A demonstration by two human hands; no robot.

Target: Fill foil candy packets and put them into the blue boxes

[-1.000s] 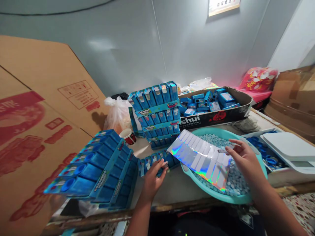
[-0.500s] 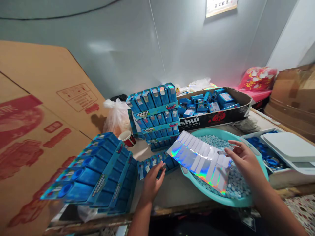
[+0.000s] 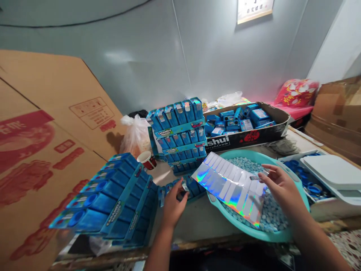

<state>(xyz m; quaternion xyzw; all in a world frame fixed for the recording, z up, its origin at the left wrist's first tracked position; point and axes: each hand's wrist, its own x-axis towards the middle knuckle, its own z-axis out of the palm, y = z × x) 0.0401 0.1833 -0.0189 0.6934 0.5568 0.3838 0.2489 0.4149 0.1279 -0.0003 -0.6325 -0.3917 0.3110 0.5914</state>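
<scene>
While the right hand point(image 3: 278, 184) pinches the holographic sticker sheet point(image 3: 229, 183) at its 3 o'clock edge, the left hand point(image 3: 173, 203), fingers closed on a blue box row point(image 3: 180, 188), might smear a peeled sticker crooked.

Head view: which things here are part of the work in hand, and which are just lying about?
In use:
left hand on the low row of small blue boxes
right hand holding the holographic sticker sheet

Lying about:
teal basin of pale tablets
white scale
red paper cup
</scene>
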